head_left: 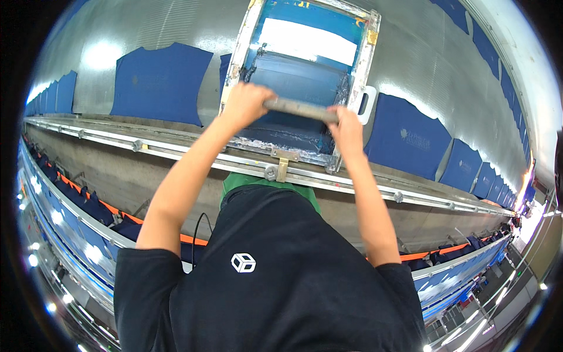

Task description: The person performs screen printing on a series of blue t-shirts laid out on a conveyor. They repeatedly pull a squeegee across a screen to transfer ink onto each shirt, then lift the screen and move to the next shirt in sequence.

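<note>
A printing screen [366,58] with a pale, ink-stained frame and blue mesh lies in front of me on the long table. Across its near half runs a squeegee [300,110] with a worn, light wooden handle. My left hand [249,104] is closed round the squeegee's left end, and my right hand [347,130] grips the right end. Dark smears mark the mesh along both sides. A bright white rectangular patch shows on its far part. The squeegee's blade is hidden from view.
Dark blue cut fabric pieces lie flat on the grey table on both sides, such as one at left [161,85] and one at right [407,135]. A metal rail [193,154] with bolts follows the near edge. Beside the screen is a white handle-shaped piece [368,105].
</note>
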Tool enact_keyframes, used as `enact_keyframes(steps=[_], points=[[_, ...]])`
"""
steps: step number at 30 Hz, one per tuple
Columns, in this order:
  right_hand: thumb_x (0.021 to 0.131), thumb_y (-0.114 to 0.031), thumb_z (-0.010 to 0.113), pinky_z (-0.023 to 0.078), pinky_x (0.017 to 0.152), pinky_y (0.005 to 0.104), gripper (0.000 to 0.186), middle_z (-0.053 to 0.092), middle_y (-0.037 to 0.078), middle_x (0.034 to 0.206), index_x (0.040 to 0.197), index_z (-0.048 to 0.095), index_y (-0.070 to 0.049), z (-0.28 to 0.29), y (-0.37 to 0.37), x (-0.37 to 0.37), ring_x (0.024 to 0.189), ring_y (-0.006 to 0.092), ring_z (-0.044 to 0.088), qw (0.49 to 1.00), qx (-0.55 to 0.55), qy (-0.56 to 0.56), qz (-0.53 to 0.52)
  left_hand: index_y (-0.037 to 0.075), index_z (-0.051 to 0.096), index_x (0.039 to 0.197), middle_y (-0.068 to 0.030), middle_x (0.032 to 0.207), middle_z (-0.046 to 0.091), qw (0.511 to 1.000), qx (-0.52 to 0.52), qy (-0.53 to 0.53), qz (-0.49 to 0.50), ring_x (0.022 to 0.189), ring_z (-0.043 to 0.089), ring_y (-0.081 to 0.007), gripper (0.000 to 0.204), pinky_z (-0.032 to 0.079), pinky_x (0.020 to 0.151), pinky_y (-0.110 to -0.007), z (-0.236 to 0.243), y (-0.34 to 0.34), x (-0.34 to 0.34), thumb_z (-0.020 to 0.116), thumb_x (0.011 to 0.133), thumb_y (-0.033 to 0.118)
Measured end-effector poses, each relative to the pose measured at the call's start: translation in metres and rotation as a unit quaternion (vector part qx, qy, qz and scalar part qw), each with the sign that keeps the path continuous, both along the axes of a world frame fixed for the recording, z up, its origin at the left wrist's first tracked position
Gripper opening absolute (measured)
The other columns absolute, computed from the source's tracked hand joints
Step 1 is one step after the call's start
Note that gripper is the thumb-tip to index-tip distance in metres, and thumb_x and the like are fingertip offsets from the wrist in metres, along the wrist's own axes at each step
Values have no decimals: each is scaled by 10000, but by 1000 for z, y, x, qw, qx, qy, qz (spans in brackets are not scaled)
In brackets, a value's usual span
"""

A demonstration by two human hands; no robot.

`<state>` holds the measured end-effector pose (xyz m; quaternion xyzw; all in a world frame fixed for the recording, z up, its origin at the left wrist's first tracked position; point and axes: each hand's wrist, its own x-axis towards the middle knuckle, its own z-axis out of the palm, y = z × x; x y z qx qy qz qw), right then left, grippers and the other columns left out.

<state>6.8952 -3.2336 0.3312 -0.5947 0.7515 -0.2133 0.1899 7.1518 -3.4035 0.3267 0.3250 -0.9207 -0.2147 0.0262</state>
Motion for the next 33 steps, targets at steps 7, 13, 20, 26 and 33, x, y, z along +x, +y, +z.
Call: enact_keyframes(steps=[7, 13, 20, 26, 33], points=[[819, -129, 817, 548, 866, 428, 271, 729, 165, 1034, 1053, 718, -36, 17, -7, -1, 1000, 363, 694, 999, 7, -34, 20, 195, 794, 1039, -66, 978, 776, 999, 36, -12, -4, 936, 735, -304, 303, 573, 844, -447, 6, -2, 10, 835, 739, 203], [809, -208, 849, 554, 808, 431, 319, 749, 180, 951, 1035, 732, -16, 17, -114, -69, 904, 374, 720, 999, 7, 48, -5, 166, 781, 1009, -133, 950, 760, 1000, -13, -13, 7, 921, 728, -348, 293, 581, 805, -468, 15, -108, -63, 824, 780, 344], [772, -18, 789, 515, 914, 461, 329, 705, 146, 1074, 1078, 675, -54, -5, -23, -14, 1060, 368, 654, 999, -32, 1, -11, 179, 789, 1003, -84, 946, 769, 998, -27, 59, 11, 900, 734, -314, 258, 572, 778, -457, -20, -20, -12, 817, 747, 195], [710, 61, 740, 519, 980, 451, 459, 663, 135, 1148, 1140, 627, -53, 3, 78, 54, 1145, 361, 621, 1000, 19, -21, 4, 224, 756, 1092, 26, 1093, 754, 999, 15, -33, 10, 1057, 693, -189, 450, 468, 854, -398, -4, 87, 52, 775, 684, 34], [823, -223, 804, 511, 868, 450, 404, 643, 140, 1056, 1147, 629, -57, 10, 36, 39, 1023, 342, 618, 988, -106, 45, 108, 159, 699, 1043, -39, 1002, 735, 993, -102, 40, -31, 929, 689, -237, 474, 460, 807, -397, -5, 63, 18, 801, 773, 535]])
